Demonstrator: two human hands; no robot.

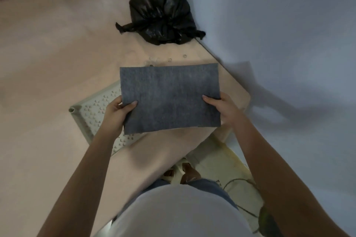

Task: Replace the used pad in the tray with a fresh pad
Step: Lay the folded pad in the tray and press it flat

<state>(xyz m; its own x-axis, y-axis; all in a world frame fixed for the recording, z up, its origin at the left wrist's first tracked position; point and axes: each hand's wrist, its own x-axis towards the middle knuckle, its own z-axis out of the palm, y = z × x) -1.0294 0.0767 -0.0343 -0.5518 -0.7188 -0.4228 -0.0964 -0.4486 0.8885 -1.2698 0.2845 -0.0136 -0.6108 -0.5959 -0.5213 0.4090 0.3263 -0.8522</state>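
Person seen from above: both forearms bare to the edge of view, left hand (118, 110) and right hand (224, 110) without gloves, rings or watch. Torso in a plain white top (179, 211); blue denim (208, 183) shows below its hem. Feet in open pale sandals (183, 173).

Grey pad held flat above a pale tray

The pad (169, 98) is a dark grey felt-like rectangle (lighter, slightly mottled toward its far right corner), lifted level with its long sides running left to right. The tray (90, 113) beneath is off-white plastic with rows of small raised bumps, lying on the counter, set at an angle, mostly hidden by the pad.
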